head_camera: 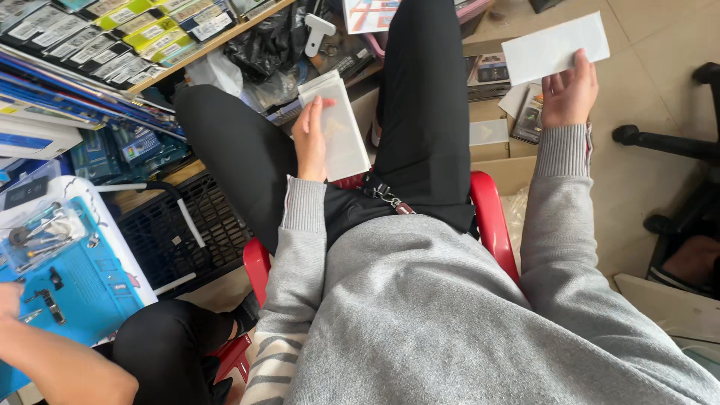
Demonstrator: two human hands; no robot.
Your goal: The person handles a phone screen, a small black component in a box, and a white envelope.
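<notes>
The person sat on a red chair in a grey sweater and black trousers, one hand out to each side. The left hand held a small stack of flat white packets over the left thigh; the thumb lay across the face of the top packet and the fingers curled behind, pinching the stack. How many packets were in it could not be told, though at least two edges showed at the top. The right hand was raised out to the right over the floor and held one single white packet, long and rectangular, by its lower edge; the fingers were pressed together behind it with the thumb in front, clamping it. The two hands were well apart, with the right leg between them.

Beyond the knees stood a cardboard box with a few more packaged items in it. At the left edge a second person's arm reached over one blue work mat carrying small tools and a clear plastic case. One black crate sat beside the mat, and a wooden shelf above held many packaged goods in rows
</notes>
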